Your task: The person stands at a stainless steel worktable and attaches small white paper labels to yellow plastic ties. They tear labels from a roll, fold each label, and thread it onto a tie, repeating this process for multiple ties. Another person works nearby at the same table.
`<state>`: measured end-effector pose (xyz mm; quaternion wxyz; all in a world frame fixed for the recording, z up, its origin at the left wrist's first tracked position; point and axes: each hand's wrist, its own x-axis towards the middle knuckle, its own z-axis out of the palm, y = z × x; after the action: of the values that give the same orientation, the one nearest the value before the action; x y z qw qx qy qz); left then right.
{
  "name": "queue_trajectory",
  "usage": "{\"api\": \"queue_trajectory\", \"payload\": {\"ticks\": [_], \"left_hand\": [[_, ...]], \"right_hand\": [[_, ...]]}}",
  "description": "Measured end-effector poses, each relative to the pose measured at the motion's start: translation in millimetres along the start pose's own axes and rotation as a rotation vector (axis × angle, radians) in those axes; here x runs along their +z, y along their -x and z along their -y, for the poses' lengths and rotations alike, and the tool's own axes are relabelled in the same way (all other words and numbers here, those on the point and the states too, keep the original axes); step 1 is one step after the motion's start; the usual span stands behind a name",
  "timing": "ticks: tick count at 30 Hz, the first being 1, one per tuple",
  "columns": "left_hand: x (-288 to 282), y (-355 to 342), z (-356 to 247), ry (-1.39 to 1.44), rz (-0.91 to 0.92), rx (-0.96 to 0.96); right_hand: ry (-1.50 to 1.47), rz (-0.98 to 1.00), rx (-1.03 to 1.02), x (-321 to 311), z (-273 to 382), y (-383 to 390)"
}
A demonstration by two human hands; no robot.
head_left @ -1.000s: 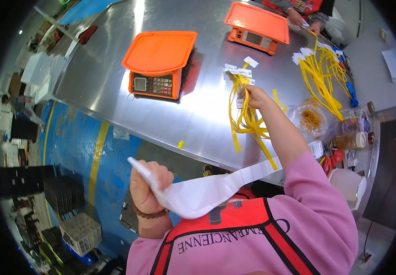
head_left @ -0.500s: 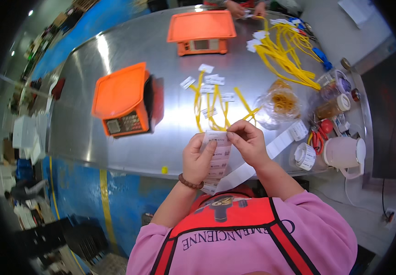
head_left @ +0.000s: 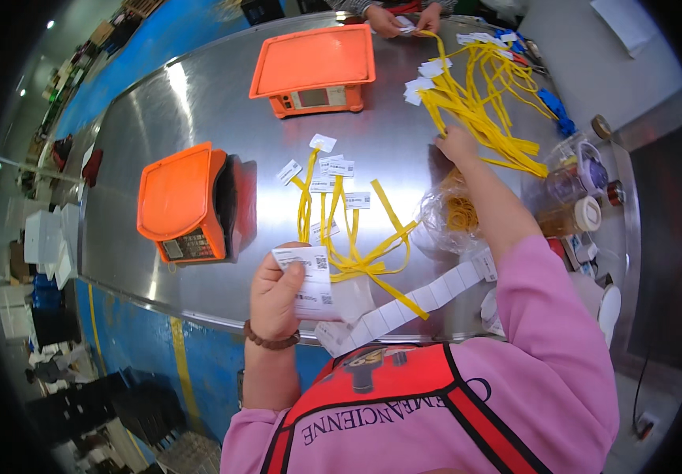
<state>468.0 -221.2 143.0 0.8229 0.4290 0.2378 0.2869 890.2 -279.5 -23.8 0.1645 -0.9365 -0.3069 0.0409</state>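
My left hand (head_left: 276, 294) grips a white label strip (head_left: 313, 284) with printed codes, its loose length folded down along the table edge (head_left: 444, 286). Above it lie several tagged yellow straps (head_left: 361, 262). My right hand (head_left: 455, 146) reaches over a clear bag of rubber bands (head_left: 458, 213) to a larger bundle of yellow straps with white tags (head_left: 491, 134). Its fingers curl at the bundle's near side; what they hold is too small to make out.
Two orange scales (head_left: 169, 197) (head_left: 309, 59) stand on the steel table (head_left: 128, 142). Another person's hands (head_left: 384, 22) handle a tag at the far edge. Jars (head_left: 574, 213), a blue item (head_left: 558, 110) and a pale kettle (head_left: 602, 308) line the right side.
My right hand has left the label strip beside my left hand and moved up and right to the larger strap bundle. My left hand still holds the strip, now slightly further left.
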Motion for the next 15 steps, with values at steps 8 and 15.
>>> {"api": "queue_trajectory", "payload": {"ticks": [8,15], "left_hand": [[-7.2,-13.6,69.8,0.051,-0.170,-0.161],[-5.2,-19.6,81.3,-0.143,-0.169,-0.183]], "right_hand": [[0.013,0.097,-0.008,16.0,-8.7,-28.0],[0.136,0.041,-0.184,27.0,-17.7,-12.9]]}}
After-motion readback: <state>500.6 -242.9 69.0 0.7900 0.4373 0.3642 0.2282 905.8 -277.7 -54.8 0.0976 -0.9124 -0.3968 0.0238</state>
